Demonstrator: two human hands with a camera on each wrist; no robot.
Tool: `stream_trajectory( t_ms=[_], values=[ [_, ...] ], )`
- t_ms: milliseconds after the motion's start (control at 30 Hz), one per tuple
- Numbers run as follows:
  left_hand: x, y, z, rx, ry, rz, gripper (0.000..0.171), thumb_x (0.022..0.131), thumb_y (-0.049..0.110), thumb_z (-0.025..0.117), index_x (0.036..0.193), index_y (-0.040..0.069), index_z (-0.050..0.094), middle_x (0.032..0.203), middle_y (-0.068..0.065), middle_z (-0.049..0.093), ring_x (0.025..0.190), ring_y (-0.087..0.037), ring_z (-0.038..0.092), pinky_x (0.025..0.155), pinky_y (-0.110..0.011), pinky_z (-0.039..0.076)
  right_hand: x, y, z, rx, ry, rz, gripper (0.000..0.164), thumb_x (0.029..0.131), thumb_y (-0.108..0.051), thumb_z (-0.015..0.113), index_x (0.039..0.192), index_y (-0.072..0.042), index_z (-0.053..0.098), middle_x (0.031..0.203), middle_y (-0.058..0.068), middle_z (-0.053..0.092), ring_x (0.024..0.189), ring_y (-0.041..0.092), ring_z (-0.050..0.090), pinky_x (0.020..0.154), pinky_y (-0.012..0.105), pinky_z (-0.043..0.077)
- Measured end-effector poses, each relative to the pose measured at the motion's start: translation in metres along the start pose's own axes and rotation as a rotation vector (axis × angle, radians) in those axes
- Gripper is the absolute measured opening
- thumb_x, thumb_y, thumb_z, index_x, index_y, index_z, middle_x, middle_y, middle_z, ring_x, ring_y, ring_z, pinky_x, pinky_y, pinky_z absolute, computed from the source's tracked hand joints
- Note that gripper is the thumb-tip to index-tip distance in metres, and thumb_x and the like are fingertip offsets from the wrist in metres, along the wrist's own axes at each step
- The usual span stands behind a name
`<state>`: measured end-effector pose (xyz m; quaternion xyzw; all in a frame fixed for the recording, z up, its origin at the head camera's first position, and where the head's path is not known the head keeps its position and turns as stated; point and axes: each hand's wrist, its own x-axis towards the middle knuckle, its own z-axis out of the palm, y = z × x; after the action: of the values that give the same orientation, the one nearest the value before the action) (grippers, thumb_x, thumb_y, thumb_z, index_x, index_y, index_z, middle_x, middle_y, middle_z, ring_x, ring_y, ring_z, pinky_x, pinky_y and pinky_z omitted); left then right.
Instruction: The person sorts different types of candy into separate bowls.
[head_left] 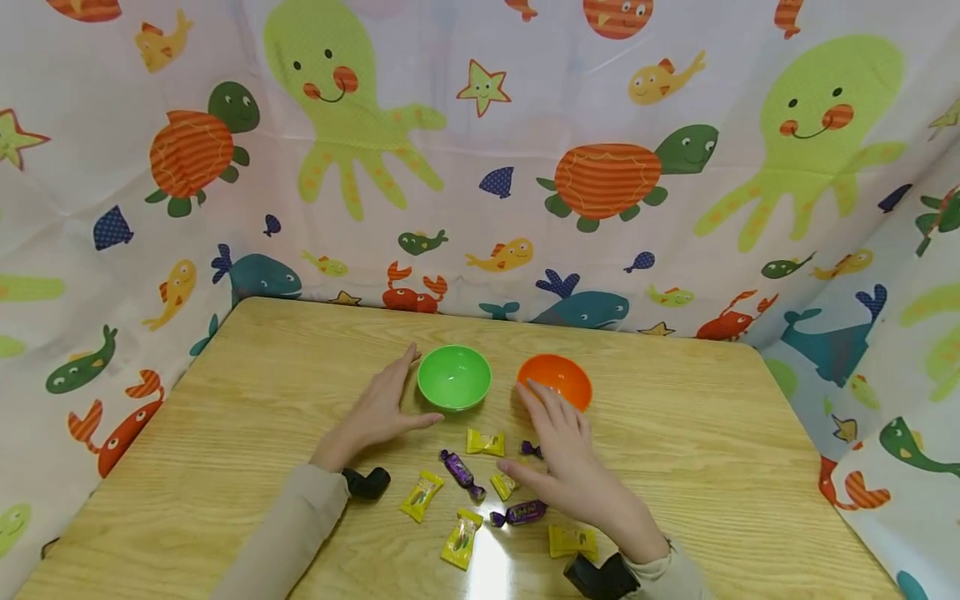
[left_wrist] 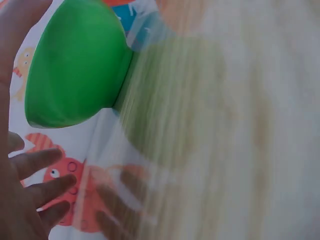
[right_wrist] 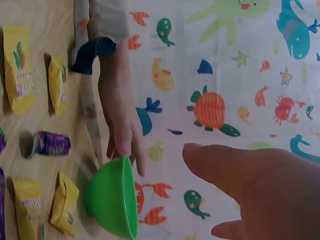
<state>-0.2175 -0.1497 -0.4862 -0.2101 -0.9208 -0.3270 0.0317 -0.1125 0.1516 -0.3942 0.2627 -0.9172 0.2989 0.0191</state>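
Note:
A green bowl (head_left: 454, 377) and an orange bowl (head_left: 564, 377) stand side by side on the wooden table. My left hand (head_left: 381, 407) is at the green bowl's left side, thumb and fingers spread apart; in the left wrist view its fingers (left_wrist: 42, 192) stay straight beside the bowl. My right hand (head_left: 576, 471) reaches over the near left rim of the orange bowl, fingers extended and thumb held out toward the candies. A purple-wrapped candy (head_left: 529, 449) is partly hidden by this hand. Neither palm holds anything.
Yellow-wrapped candies (head_left: 485, 442) and purple-wrapped candies (head_left: 461, 475) lie scattered between the forearms, several in all. Black camera straps (head_left: 367, 483) circle both wrists. A curtain (head_left: 517, 108) printed with sea animals hangs behind the table's far edge and along its sides.

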Motion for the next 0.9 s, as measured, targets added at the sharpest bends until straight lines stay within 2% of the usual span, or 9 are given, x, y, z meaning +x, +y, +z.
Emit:
stream_trajectory(
  t_ms=[100,233,433,567,700,900],
  values=[
    [0.004,-0.005,0.006,-0.094,0.003,0.008,0.125,0.074,0.064,0.078,0.16,0.007,0.007,0.161,-0.012,0.026,0.147,-0.033,0.024,0.116,-0.056,0.022,0.006,-0.003,0.009,0.019,-0.021,0.022,0.088,0.091,-0.038,0.072,0.157,-0.008,0.023,0.159,0.015,0.024,0.144,0.037,0.019,0.11,0.065,0.015],
    [0.009,-0.012,0.014,-0.189,0.002,0.032,0.126,0.072,0.058,0.083,0.16,0.009,0.008,0.163,-0.009,0.021,0.148,-0.031,0.02,0.116,-0.056,0.02,0.011,-0.003,0.023,0.048,-0.049,0.051,0.083,0.09,-0.033,0.074,0.153,-0.003,0.03,0.149,0.019,0.035,0.136,0.036,0.03,0.108,0.064,0.025],
    [0.016,-0.018,0.017,-0.272,0.013,0.069,0.118,0.071,0.049,0.088,0.159,0.011,0.018,0.163,-0.005,0.023,0.148,-0.027,0.021,0.117,-0.054,0.019,0.015,0.002,0.049,0.092,-0.117,0.028,0.075,0.087,-0.029,0.078,0.144,0.002,0.04,0.135,0.018,0.046,0.122,0.033,0.042,0.102,0.056,0.038],
    [0.018,-0.021,0.017,-0.307,0.017,0.097,0.114,0.072,0.043,0.089,0.158,0.009,0.022,0.161,-0.006,0.027,0.148,-0.027,0.022,0.117,-0.055,0.02,0.016,0.004,0.063,0.058,-0.133,0.022,0.061,0.086,-0.029,0.08,0.131,0.0,0.05,0.12,0.012,0.052,0.109,0.025,0.048,0.092,0.046,0.043],
    [0.019,-0.022,0.017,-0.314,0.016,0.094,0.114,0.072,0.042,0.089,0.158,0.009,0.022,0.162,-0.005,0.026,0.148,-0.027,0.022,0.117,-0.055,0.02,0.018,0.004,0.072,0.01,-0.117,0.006,0.048,0.083,-0.026,0.082,0.116,-0.001,0.059,0.1,0.005,0.052,0.091,0.019,0.044,0.079,0.037,0.037],
    [0.02,-0.02,0.019,-0.283,0.013,0.085,0.116,0.072,0.048,0.088,0.159,0.01,0.021,0.162,-0.004,0.025,0.147,-0.028,0.024,0.116,-0.054,0.022,0.021,0.003,0.078,-0.032,-0.111,-0.011,0.04,0.082,-0.027,0.083,0.107,-0.002,0.064,0.09,0.0,0.053,0.088,0.018,0.046,0.083,0.041,0.039]
  ],
)
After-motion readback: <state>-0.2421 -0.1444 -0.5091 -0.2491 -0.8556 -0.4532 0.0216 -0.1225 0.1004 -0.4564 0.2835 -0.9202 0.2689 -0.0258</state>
